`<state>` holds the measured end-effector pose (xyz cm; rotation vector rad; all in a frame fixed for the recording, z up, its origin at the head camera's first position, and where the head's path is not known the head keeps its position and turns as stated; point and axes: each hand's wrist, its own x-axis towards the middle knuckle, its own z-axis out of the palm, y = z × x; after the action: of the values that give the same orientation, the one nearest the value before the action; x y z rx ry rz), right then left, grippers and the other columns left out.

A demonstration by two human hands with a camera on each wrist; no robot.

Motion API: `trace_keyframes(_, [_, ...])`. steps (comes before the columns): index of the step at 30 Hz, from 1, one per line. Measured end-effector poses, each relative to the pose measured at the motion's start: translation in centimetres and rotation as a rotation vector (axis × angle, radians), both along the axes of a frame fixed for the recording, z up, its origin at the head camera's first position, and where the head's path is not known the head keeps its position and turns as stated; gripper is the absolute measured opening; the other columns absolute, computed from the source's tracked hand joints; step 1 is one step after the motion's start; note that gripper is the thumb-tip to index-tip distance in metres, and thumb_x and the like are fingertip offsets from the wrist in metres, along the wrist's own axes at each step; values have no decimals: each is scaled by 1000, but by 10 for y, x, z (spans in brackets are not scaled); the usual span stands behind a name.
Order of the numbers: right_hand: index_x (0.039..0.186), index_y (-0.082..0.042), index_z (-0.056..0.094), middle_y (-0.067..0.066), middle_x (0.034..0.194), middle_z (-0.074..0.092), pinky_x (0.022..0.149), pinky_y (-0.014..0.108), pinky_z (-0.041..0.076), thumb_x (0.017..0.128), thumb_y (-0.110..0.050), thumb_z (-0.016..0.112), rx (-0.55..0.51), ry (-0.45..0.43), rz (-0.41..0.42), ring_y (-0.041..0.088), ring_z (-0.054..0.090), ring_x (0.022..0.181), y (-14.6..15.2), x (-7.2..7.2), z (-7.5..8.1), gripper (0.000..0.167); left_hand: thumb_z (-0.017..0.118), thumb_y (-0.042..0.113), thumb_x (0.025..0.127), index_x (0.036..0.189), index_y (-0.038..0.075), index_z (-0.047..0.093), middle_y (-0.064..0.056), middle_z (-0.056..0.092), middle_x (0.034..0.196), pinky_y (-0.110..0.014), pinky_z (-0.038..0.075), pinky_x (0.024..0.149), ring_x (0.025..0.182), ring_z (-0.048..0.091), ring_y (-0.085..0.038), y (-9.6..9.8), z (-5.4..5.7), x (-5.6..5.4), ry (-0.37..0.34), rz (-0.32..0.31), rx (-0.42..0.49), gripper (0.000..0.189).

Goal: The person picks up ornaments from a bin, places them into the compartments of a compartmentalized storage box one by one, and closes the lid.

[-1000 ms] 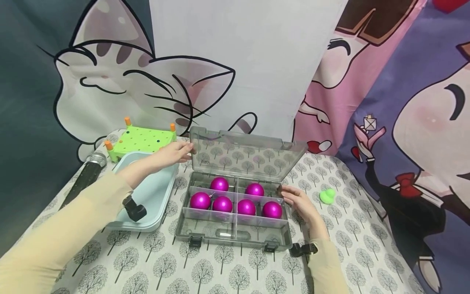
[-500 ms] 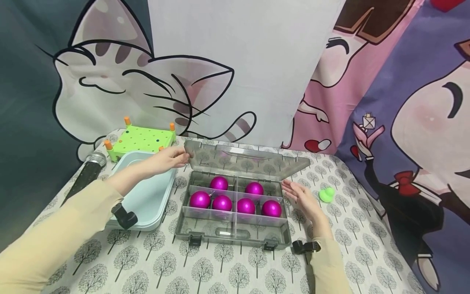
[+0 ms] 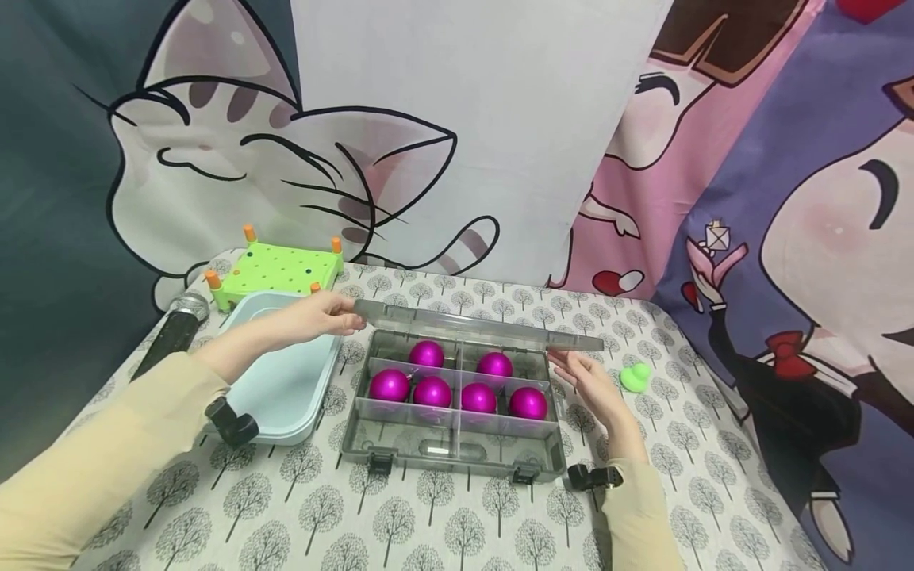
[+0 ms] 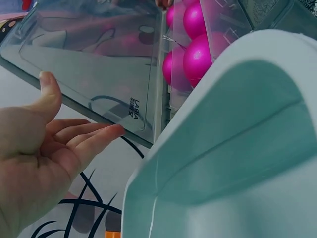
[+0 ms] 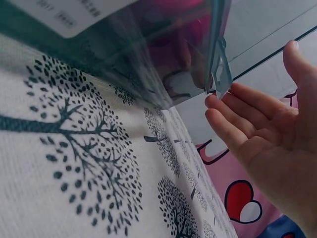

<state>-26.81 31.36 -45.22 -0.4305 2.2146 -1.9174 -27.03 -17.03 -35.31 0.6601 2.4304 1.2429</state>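
Observation:
A grey see-through divided box (image 3: 453, 452) stands on the table with several shiny magenta balls (image 3: 478, 400) in its back and middle compartments. Its hinged lid (image 3: 478, 325) is raised and shows nearly edge-on in the head view. My left hand (image 3: 307, 319) is at the lid's left edge, fingers fairly straight and thumb spread; in the left wrist view the fingertips (image 4: 116, 130) touch the lid's rim. My right hand (image 3: 589, 388) is beside the box's back right corner under the lid's right end, fingers extended, tips near a clear hinge piece (image 5: 223, 74) in the right wrist view.
Left of the box lies a pale blue tray (image 3: 314, 412), under my left forearm. Beyond it are a green pegged toy stand (image 3: 278, 270) and a black microphone (image 3: 171, 333). A small green duck (image 3: 635, 377) sits to the right. Printed curtains hang behind the table.
The lid has swung forward and down from a steeper stance, its upper edge now nearer the viewer. My left hand has lowered with it. The right hand has shifted slightly; the balls stay put.

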Motion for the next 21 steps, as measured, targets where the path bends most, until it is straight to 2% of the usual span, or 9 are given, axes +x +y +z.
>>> trace_keyframes(1, [100, 19, 48, 39, 148, 28, 112, 34, 37, 107, -25, 35, 18, -5, -10, 30, 41, 139, 0, 1, 0, 47, 54, 18, 99, 109, -5, 62, -21, 67, 115, -56, 43, 107, 118, 59, -40, -1, 0, 1, -10, -11, 0, 26])
trace_keyframes(3, [98, 21, 50, 38, 147, 32, 115, 41, 33, 107, -23, 35, 94, -37, -53, 38, 38, 139, 0, 3, 3, 47, 54, 16, 99, 123, -6, 58, -25, 60, 131, -57, 38, 110, 123, 56, -41, -2, 0, 2, -28, -40, -6, 33])
trace_keyframes(6, [115, 20, 55, 34, 133, 54, 112, 51, 38, 105, -30, 41, 365, -58, -185, 43, 52, 127, 2, 8, 6, 53, 54, 13, 98, 140, -8, 44, -26, 42, 147, -57, 32, 113, 131, 48, -42, -3, 1, 4, -35, -85, -25, 47])
trace_keyframes(8, [130, 12, 53, 29, 129, 59, 110, 52, 40, 102, -27, 48, 413, -63, -198, 35, 58, 120, 3, 9, 7, 49, 56, 10, 96, 143, -10, 38, -26, 35, 151, -56, 31, 114, 134, 44, -43, -4, 1, 5, -43, -106, -38, 54])
trace_keyframes(10, [135, 7, 51, 20, 126, 64, 105, 45, 45, 100, -23, 52, 388, -21, -161, 22, 61, 114, 6, 9, 5, 46, 57, 7, 95, 143, -12, 36, -29, 37, 149, -54, 33, 113, 135, 41, -45, -5, 1, 6, -51, -132, -43, 56])
trace_keyframes(12, [143, 8, 39, 14, 137, 58, 109, 37, 43, 97, -7, 52, 208, -3, -33, 15, 59, 120, 9, 7, 2, 50, 59, 5, 93, 142, -15, 33, -32, 40, 146, -51, 38, 111, 134, 42, -47, -5, 0, 7, -72, -154, -43, 59])
trace_keyframes(15, [145, 6, 36, 3, 143, 54, 103, 19, 42, 95, -2, 54, 139, 41, 66, -1, 56, 120, 15, 3, -3, 55, 63, 2, 89, 142, -18, 30, -34, 41, 143, -49, 41, 109, 132, 45, -47, -5, -1, 7, -122, -186, -39, 65])
trace_keyframes(18, [146, 7, 33, 13, 151, 42, 99, 12, 43, 90, 1, 60, 96, 6, 92, -8, 54, 117, 18, 1, -7, 62, 66, -1, 85, 141, -20, 29, -36, 41, 142, -49, 41, 109, 132, 45, -48, -4, -3, 8, -166, -211, -40, 70])
trace_keyframes(21, [146, 12, 27, 29, 153, 26, 100, 17, 45, 87, 6, 62, 53, -31, 130, -6, 55, 118, 19, 1, -9, 69, 67, -2, 84, 140, -21, 30, -37, 42, 141, -50, 40, 110, 131, 45, -48, -3, -7, 10, -199, -214, -47, 70])
